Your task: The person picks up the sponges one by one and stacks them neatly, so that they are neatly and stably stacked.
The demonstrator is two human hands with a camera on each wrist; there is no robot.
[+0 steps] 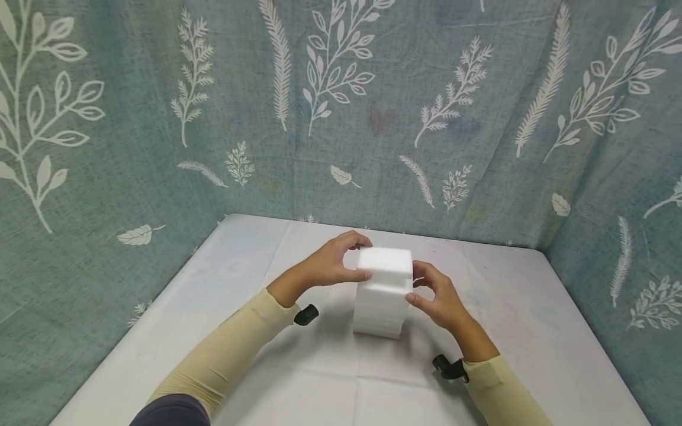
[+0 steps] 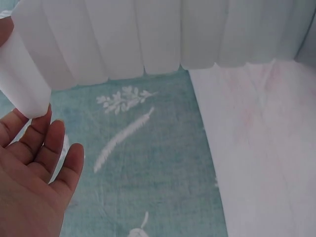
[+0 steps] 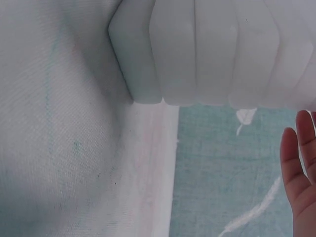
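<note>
A tall stack of white sponge blocks (image 1: 377,313) stands on the white-covered table, its layers showing as rounded slabs in both wrist views. My left hand (image 1: 335,260) pinches the top white sponge (image 1: 385,260) at its left end, thumb in front and fingers at the back. That sponge (image 2: 24,81) sits slightly askew on the layer below. On the other side, my right hand (image 1: 437,296) holds the upper stack at its right edge, thumb at the front corner, fingers toward the back. Only a few of its fingers (image 3: 292,158) show in the right wrist view.
White cloth (image 1: 298,378) covers the table. Teal leaf-patterned fabric (image 1: 341,148) hangs behind it and along both sides. A dark wrist camera (image 1: 306,315) sits at the left wrist, another dark camera (image 1: 449,368) at the right.
</note>
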